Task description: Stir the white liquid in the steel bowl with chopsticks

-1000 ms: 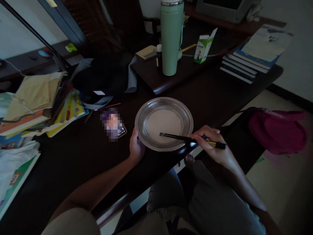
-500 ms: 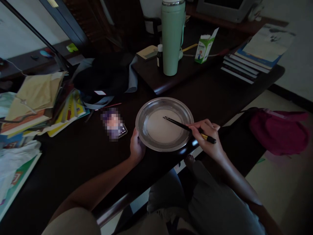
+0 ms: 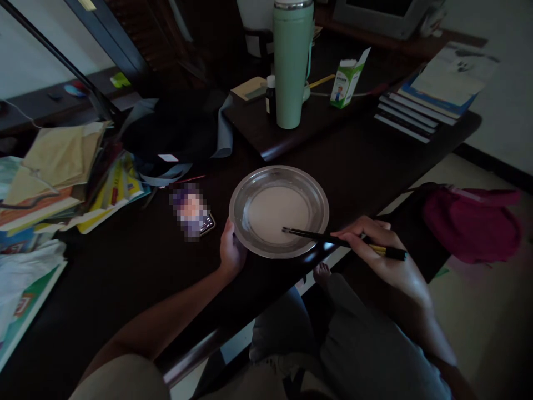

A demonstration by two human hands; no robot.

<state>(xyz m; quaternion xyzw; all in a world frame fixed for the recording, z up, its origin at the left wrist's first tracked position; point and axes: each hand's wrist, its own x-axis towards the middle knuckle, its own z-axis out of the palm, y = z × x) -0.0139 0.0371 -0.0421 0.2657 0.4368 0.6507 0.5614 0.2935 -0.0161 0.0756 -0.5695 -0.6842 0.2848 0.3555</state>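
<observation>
A round metal bowl (image 3: 320,214) with a wide rim stands near the table's front edge, holding a pale, whitish content (image 3: 278,214); I cannot tell whether it is liquid. My left hand (image 3: 232,248) grips the bowl's left side, thumb up against the rim and the other fingers mostly hidden beneath. In my right hand (image 3: 375,241) is a pair of black chopsticks (image 3: 316,235) with gold bands at the thick ends. They slant over the bowl's right rim, tips close together above or at the near part of the pale content.
Left of the bowl lies a phone (image 3: 207,223) with a pixelated screen. A black bag (image 3: 170,130) and piled books and papers (image 3: 54,161) are farther left. Behind stand a green tumbler (image 3: 292,72), a small dark bottle (image 3: 270,97), a green-white box (image 3: 345,83) and stacked books (image 3: 428,105).
My right hand has moved right and slightly toward me, drawing the chopstick tips from the middle of the bowl to its near side. My left hand and the bowl hold their place.
</observation>
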